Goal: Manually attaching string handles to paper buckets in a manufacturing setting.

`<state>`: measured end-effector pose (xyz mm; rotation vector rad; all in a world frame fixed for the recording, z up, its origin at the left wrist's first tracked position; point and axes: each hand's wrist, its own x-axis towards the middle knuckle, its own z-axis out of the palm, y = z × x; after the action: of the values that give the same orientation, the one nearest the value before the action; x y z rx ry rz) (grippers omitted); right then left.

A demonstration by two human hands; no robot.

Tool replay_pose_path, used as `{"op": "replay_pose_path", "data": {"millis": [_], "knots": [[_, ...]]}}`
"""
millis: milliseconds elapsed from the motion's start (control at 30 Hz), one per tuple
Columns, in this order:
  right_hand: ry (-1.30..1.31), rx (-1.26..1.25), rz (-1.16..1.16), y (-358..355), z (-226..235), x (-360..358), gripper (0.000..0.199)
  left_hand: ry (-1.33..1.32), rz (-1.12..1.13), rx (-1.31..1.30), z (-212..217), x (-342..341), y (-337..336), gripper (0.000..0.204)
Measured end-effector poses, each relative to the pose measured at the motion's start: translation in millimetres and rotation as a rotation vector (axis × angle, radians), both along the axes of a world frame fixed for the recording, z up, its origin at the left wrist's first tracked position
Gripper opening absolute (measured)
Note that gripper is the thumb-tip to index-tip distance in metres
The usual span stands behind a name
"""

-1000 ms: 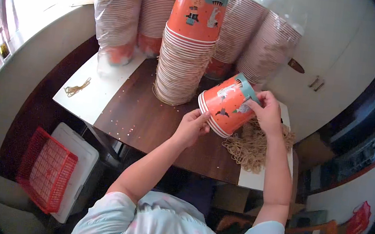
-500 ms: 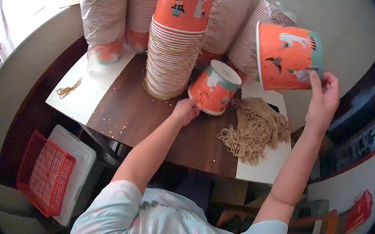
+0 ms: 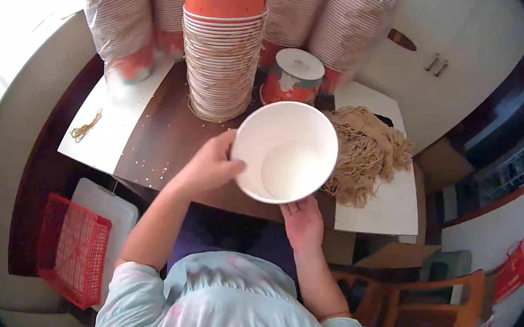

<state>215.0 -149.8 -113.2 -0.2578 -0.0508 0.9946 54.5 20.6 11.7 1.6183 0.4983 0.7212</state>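
Both hands (image 3: 211,165) (image 3: 304,226), fingers (image 3: 224,142) partly out of sight behind the white-lined tub (image 3: 286,153)

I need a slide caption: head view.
Left hand grips a round, white-lined paper tub, right hand touching its outside.

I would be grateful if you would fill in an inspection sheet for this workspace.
Surface: brown table with white ends, small pale specks near its front edge.
Things handled: white-lined bucket, mouth toward the camera; base-up bucket behind it; tall nested stack alongside.
Clutter: tangled heap of tan bands at right, small band bundle at left, plastic-wrapped stacks at the back.
Hands: left hand grips the rim, thumb inside; right hand at the bucket's near side, fingertips hidden.
Cables: nothing seen.
Surroundings: red basket, wooden chair, white cabinet.
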Motion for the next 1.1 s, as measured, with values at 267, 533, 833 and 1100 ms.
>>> {"op": "replay_pose_path", "data": {"millis": [267,533,833,1100], "knots": [[-1.527,-0.608,-0.100,7,106,36,0.056,0.533,-0.135,0.185,22,-25,41,0.033],[-1.859,-0.738,-0.001,40,142,31,0.037,0.162,-0.110,-0.075,14,-32,40,0.037],[-1.799,-0.600,-0.513,20,110,8,0.041,-0.024,0.519,0.930,16,-45,-42,0.052],[-1.642,-0.402,-0.805,14,86,-43,0.068,-0.239,0.239,-0.055,-42,-29,-108,0.060]]}}
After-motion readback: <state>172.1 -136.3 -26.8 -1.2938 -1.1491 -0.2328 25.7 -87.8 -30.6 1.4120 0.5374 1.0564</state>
